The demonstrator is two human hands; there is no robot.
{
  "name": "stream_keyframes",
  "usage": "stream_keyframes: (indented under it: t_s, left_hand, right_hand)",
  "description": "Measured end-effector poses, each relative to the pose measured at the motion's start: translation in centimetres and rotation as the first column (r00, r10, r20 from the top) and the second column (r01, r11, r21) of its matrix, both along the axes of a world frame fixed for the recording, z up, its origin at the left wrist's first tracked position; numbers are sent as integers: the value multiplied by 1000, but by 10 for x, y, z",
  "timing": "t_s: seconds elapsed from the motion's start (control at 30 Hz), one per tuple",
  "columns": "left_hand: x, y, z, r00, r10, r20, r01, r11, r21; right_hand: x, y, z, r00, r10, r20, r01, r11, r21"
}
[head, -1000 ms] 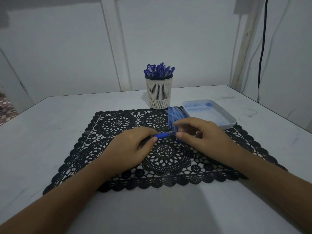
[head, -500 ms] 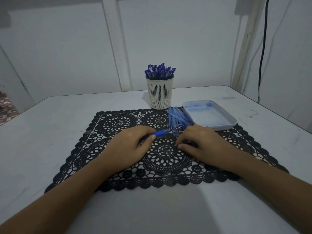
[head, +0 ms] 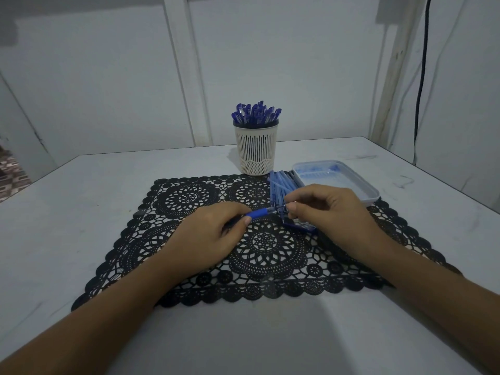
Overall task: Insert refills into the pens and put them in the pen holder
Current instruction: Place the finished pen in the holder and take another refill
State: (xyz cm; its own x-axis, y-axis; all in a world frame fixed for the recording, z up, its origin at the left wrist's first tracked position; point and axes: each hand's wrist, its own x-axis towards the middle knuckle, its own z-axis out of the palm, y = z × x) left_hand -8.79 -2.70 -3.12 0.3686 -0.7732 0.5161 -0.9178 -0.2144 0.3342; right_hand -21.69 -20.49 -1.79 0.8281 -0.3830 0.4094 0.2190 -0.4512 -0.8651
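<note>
My left hand [head: 213,234] grips a blue pen [head: 261,212] low over the black lace mat [head: 189,201], its blue grip end pointing right. My right hand [head: 330,212] pinches the pen's far end, where a thin refill seems to sit; the detail is too small to be sure. Just behind my right hand lies a pile of clear blue pen barrels [head: 281,185], partly hidden by my fingers. The cream slotted pen holder [head: 256,150] stands upright at the mat's far edge, filled with several blue capped pens [head: 255,113].
A shallow pale blue tray [head: 359,185] sits right of the holder, beside the barrel pile. The white table [head: 81,198] ends at a wall behind and a right edge near a black cable [head: 420,77].
My right hand dropped flat onto the mat half a second ago and has now lifted back to pinch the pen's right end. My left hand held the pen nearly still.
</note>
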Motion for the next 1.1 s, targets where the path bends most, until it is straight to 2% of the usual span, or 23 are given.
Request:
stream_keyframes:
  t_s: [0.17, 0.3, 0.4, 0.5, 0.57, 0.63, 0.73, 0.8, 0.93, 1.1]
  left_hand:
    - [-4, -2, 0, 1000, -20, 9, 20, 1000, -9]
    - [-8, -3, -1, 999, -52, 8, 52, 999, -8]
    - [-11, -6, -1, 997, -74, 13, 74, 997, 4]
    - [-12, -7, 0, 997, -71, 13, 71, 997, 7]
    - [-11, -5, 0, 998, -58, -9, 58, 998, -9]
    - [-10, -4, -1, 999, -54, -9, 54, 999, -10]
    - [-11, -4, 0, 998, -66, -3, 66, 998, -1]
    - [-12, -5, 1, 997, -71, -8, 71, 997, -2]
    - [-10, -4, 0, 998, -68, 8, 68, 998, -8]
    - [-15, -5, 2, 994, -103, 37, 103, 995, 6]
  right_hand:
    - [2, 7, -2, 1000, 21, -16, -22, 999, -41]
    - [1, 12, -3, 997, -40, -62, 30, 988, -152]
    - [0, 14, -2, 991, -41, -128, 28, 994, -108]
    - [-1, 11, -2, 989, 66, -132, -76, 994, -72]
    - [0, 6, -3, 981, 132, -142, -148, 983, -105]
    - [-1, 6, -3, 980, 115, -159, -141, 976, -163]
    - [-1, 7, -3, 984, 64, -164, -87, 987, -136]
    - [-2, 7, -4, 982, 96, -163, -117, 985, -128]
    - [-2, 5, -5, 975, 131, -179, -169, 961, -218]
    - [-1, 4, -4, 973, 129, -193, -157, 978, -138]
